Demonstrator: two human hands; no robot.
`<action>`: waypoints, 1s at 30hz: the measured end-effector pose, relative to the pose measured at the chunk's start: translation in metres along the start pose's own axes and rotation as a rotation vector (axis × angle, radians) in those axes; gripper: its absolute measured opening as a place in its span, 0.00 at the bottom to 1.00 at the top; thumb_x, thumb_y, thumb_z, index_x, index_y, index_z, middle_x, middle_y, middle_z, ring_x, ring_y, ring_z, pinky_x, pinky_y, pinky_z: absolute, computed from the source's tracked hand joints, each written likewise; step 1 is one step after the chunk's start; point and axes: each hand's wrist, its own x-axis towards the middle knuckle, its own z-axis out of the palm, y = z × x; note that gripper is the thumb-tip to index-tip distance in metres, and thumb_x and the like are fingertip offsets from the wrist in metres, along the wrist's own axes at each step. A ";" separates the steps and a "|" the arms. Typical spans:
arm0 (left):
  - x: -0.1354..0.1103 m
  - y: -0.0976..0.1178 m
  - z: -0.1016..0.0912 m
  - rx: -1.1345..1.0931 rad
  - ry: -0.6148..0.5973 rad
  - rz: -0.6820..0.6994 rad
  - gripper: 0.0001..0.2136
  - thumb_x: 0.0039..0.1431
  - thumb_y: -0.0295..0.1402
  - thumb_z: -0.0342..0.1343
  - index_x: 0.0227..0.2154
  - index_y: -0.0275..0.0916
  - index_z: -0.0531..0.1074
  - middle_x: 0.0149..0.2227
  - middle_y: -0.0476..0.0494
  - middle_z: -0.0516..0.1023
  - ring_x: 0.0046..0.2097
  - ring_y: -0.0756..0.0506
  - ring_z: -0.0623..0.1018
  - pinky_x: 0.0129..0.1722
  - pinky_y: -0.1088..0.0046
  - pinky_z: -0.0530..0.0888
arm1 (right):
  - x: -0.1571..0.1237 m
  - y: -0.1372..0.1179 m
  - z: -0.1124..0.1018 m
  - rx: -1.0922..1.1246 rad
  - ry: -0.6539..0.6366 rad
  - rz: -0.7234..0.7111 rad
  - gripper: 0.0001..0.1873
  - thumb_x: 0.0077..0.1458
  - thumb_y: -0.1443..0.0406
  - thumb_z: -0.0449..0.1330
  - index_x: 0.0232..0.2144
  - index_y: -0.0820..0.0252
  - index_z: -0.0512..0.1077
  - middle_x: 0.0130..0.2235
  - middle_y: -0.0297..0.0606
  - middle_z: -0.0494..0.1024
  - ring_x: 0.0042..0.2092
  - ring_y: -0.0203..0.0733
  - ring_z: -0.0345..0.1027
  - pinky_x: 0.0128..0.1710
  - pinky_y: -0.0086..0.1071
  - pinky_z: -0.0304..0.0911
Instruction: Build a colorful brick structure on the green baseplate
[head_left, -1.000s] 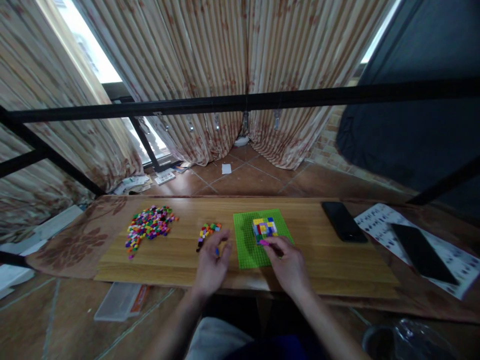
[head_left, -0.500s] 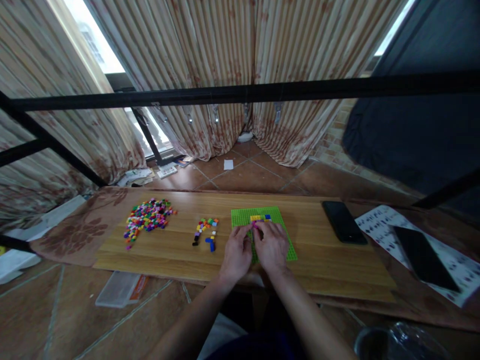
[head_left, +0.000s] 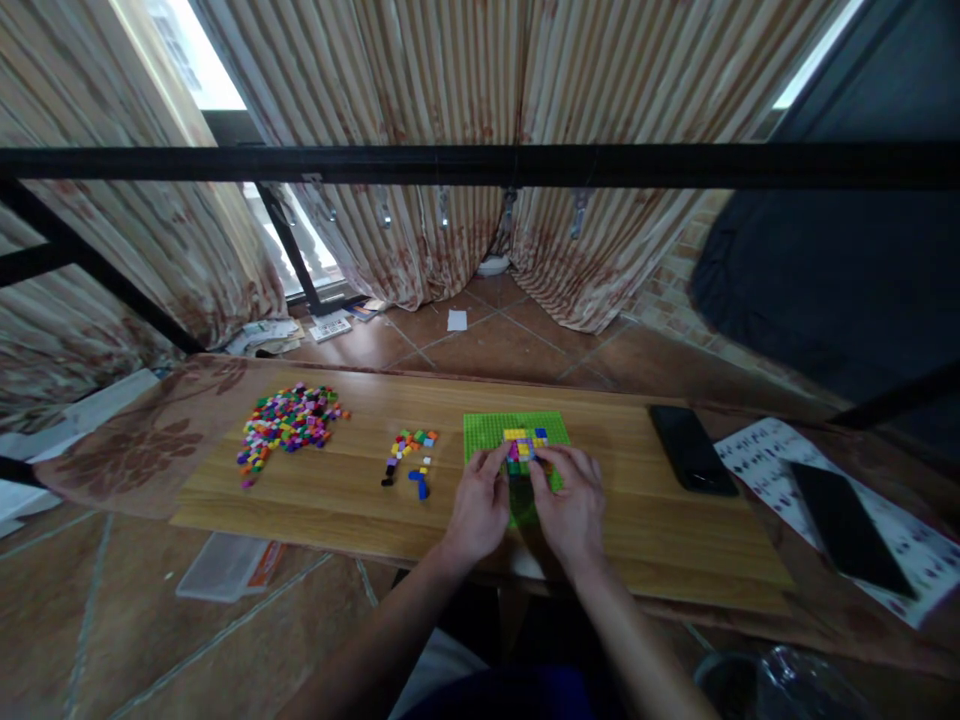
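Observation:
A green studded baseplate [head_left: 482,430] lies on the wooden board, partly hidden by my hands. On it sits a patch of small building bricks [head_left: 524,449] in yellow, blue, pink, white and green. My left hand [head_left: 480,507] is at the patch's left edge, thumb and forefinger closed against the bricks. From the other side, my right hand [head_left: 574,505] has its thumb and forefinger closed at the patch's right edge. The exact piece under each fingertip is too small to make out. Left of the plate lie a few sorted bricks [head_left: 407,445] and some blue bricks [head_left: 419,484].
A heap of mixed bricks [head_left: 294,418] covers the left part of the wooden board [head_left: 645,540]. A black phone [head_left: 691,449] lies to the right, beside a printed sheet [head_left: 776,440] with a dark flat device [head_left: 847,525]. A black rail [head_left: 480,165] crosses beyond.
My hands have drawn slightly apart, the right one shifting right and down, uncovering more of the brick patch, pink and white pieces included. The camera view has tilted a little.

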 end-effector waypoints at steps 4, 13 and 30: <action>-0.004 -0.005 0.005 -0.007 0.018 0.005 0.25 0.61 0.25 0.45 0.61 0.45 0.62 0.50 0.38 0.70 0.52 0.43 0.72 0.56 0.59 0.71 | -0.001 0.003 0.002 0.002 -0.025 0.001 0.11 0.60 0.61 0.56 0.40 0.57 0.76 0.44 0.43 0.75 0.47 0.47 0.65 0.48 0.43 0.62; -0.007 -0.006 0.010 -0.035 0.029 0.042 0.26 0.61 0.22 0.42 0.62 0.42 0.59 0.55 0.37 0.66 0.57 0.44 0.68 0.61 0.56 0.66 | 0.008 -0.004 0.012 -0.067 -0.059 -0.110 0.12 0.61 0.61 0.56 0.39 0.55 0.79 0.48 0.44 0.73 0.50 0.48 0.63 0.50 0.43 0.60; -0.011 -0.005 0.017 0.107 -0.035 -0.001 0.26 0.61 0.25 0.43 0.63 0.37 0.55 0.59 0.34 0.60 0.62 0.41 0.63 0.62 0.55 0.65 | 0.013 0.005 0.013 -0.106 -0.047 -0.243 0.12 0.63 0.62 0.55 0.40 0.49 0.80 0.49 0.39 0.75 0.48 0.47 0.62 0.48 0.43 0.62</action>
